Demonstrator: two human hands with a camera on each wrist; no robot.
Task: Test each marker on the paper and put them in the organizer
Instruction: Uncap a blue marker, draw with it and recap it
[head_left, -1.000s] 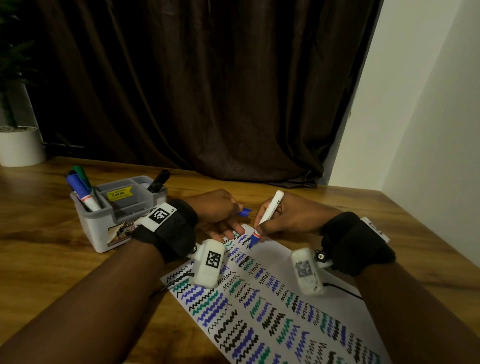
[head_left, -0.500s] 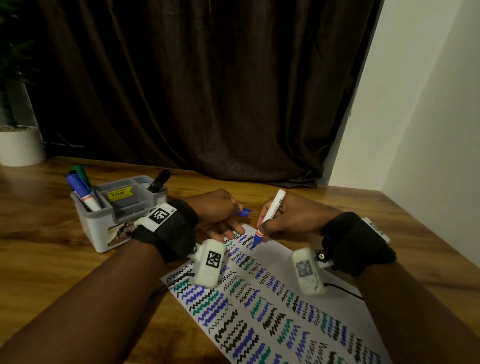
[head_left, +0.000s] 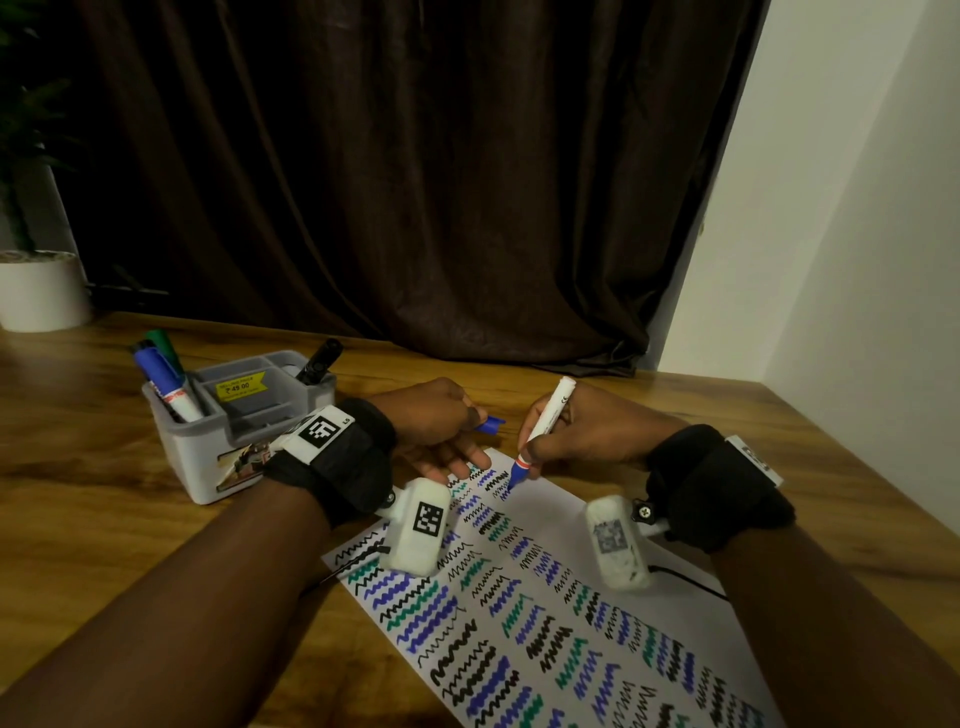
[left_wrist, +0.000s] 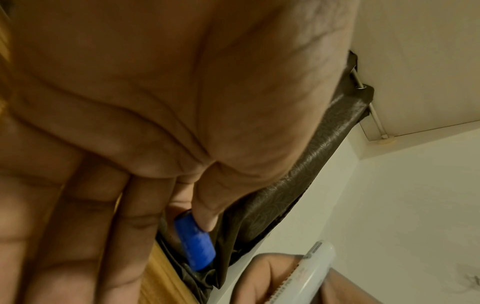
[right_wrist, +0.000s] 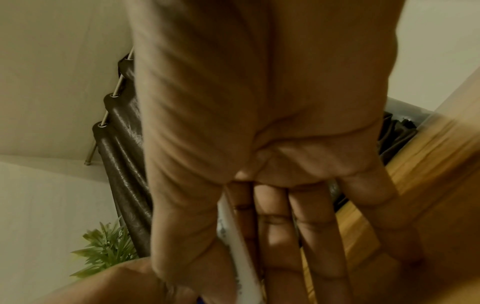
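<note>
Marker (head_left: 545, 427) tip touches paper (head_left: 582, 613) in right hand (head_left: 587, 431).

Glossy wood table (head_left: 104, 467); organizer (head_left: 208, 457) seemingly matt plastic.

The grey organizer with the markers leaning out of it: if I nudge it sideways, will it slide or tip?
The grey organizer looks squat and broad-based, so it would probably slide on the smooth wooden table rather than tip. It looks like thin plastic, likely light. The blue marker and black marker lean out past its rim, so they may rattle or shift.
</note>
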